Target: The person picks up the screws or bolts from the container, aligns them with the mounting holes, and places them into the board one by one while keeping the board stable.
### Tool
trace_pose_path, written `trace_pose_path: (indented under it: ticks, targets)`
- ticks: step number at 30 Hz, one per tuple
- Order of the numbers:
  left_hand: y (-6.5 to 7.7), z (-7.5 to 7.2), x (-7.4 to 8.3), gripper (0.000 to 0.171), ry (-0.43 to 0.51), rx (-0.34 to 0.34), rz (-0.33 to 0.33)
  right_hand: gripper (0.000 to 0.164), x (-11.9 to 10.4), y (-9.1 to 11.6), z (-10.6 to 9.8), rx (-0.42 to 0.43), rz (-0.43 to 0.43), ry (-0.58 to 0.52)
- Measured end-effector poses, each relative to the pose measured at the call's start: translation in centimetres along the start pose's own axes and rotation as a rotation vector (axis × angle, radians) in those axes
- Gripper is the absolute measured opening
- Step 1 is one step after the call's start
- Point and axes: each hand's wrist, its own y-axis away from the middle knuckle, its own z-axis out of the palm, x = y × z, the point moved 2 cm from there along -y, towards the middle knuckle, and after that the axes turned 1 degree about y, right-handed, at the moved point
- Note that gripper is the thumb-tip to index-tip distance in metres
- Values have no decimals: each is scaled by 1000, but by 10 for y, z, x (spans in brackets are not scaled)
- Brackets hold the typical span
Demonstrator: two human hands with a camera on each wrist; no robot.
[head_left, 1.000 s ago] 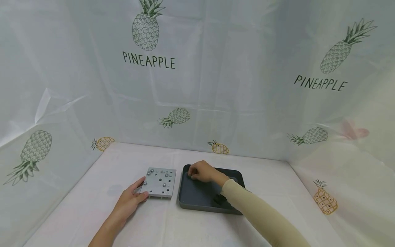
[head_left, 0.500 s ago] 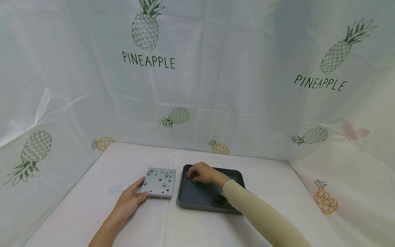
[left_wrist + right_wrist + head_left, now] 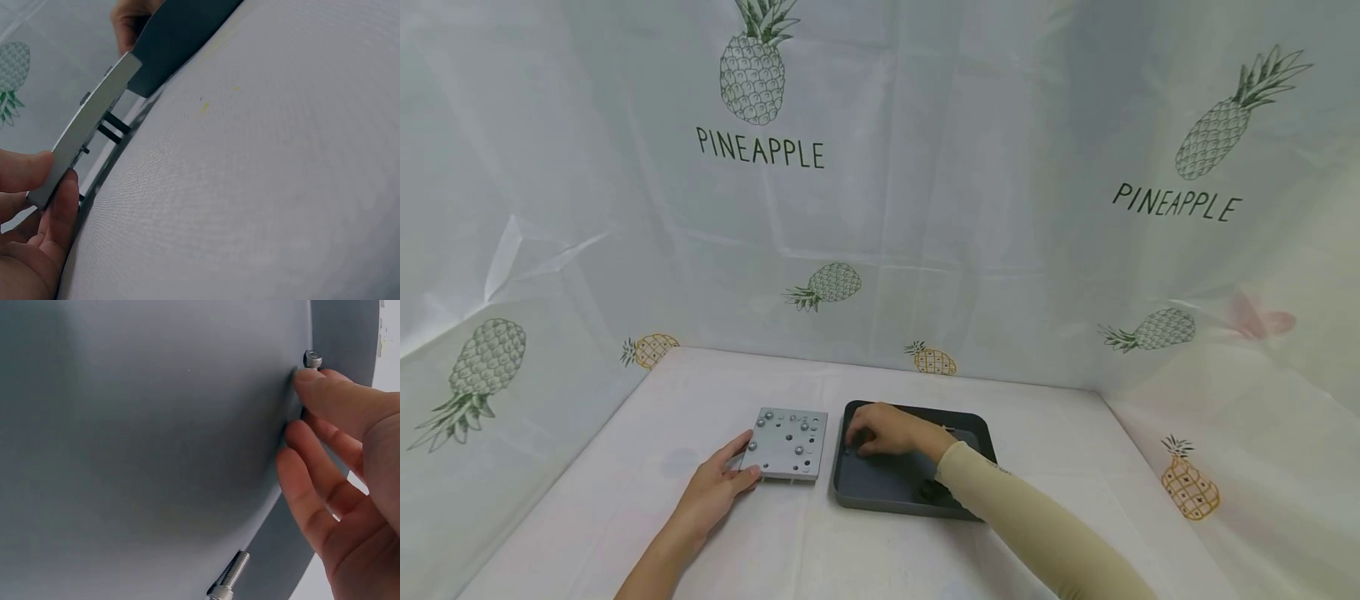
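My left hand (image 3: 718,487) grips the near-left corner of a silver metal plate (image 3: 782,437), thumb on top and fingers underneath. Several screws and holes dot the plate's upper face; dark pins (image 3: 115,127) stick out below it in the left wrist view. Inside a dark grey tray (image 3: 910,505), my right hand (image 3: 891,429) is down at the left wall. In the right wrist view its thumb and forefinger pinch a socket head screw (image 3: 314,359), whose head shows past the fingertips while its shank is hidden. A second socket head screw (image 3: 232,575) lies along the tray's wall.
A black object (image 3: 931,490) lies in the near right part of the tray, partly behind the right forearm. The tray stands just right of the plate on a white cloth (image 3: 850,550). Pineapple-printed sheeting (image 3: 970,208) encloses the back and sides.
My right hand has shifted from the tray's far left corner a little toward me along the left wall. The left hand and the plate have stayed in place.
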Motion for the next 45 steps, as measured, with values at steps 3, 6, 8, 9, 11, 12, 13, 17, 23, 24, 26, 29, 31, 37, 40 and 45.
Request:
trace_pose_path:
  ticks: [3, 6, 8, 9, 11, 12, 13, 17, 23, 24, 26, 29, 31, 37, 40, 45]
  targets:
    - [-1, 0, -1, 76, 3, 1, -2, 17, 1, 0, 1, -5, 16, 14]
    - [-1, 1, -1, 76, 0, 3, -3, 16, 2, -1, 2, -4, 10, 24]
    - [-1, 1, -1, 76, -2, 5, -4, 18, 3, -1, 2, -6, -5, 28]
    - [-1, 1, -1, 75, -1, 6, -4, 19, 4, -1, 2, -10, -12, 31]
    - [-1, 1, 0, 75, 0, 5, -1, 20, 4, -1, 2, -15, -21, 39]
    - [-1, 1, 0, 75, 1, 4, 0, 19, 4, 0, 1, -17, -21, 41]
    - [-1, 1, 1, 75, 5, 1, 2, 19, 4, 0, 1, -20, -21, 47]
    - [-1, 0, 1, 75, 15, -9, 6, 16, 3, 1, -1, -28, -14, 55]
    - [0, 0, 2, 75, 6, -12, 8, 16, 0, -1, 1, -31, -66, 84]
    - [0, -1, 2, 75, 6, -12, 7, 16, 0, -2, 1, -32, -74, 91]
    - [0, -1, 2, 75, 9, -13, 6, 15, -2, -3, 1, -39, -77, 91]
    - [0, 0, 1, 75, 10, -14, 4, 14, -4, -3, 0, -51, -72, 104]
    - [-1, 0, 1, 75, 9, -14, 4, 14, -6, -3, 0, -58, -70, 104]
    - [-2, 0, 1, 75, 6, -14, 7, 15, -4, 0, 0, -53, -73, 85]
    - [-2, 0, 1, 75, 4, -14, 4, 16, 0, 1, 1, -37, -62, 57]
    - [-2, 0, 0, 76, -2, -14, 5, 11, 11, 5, 3, -10, -4, -40]
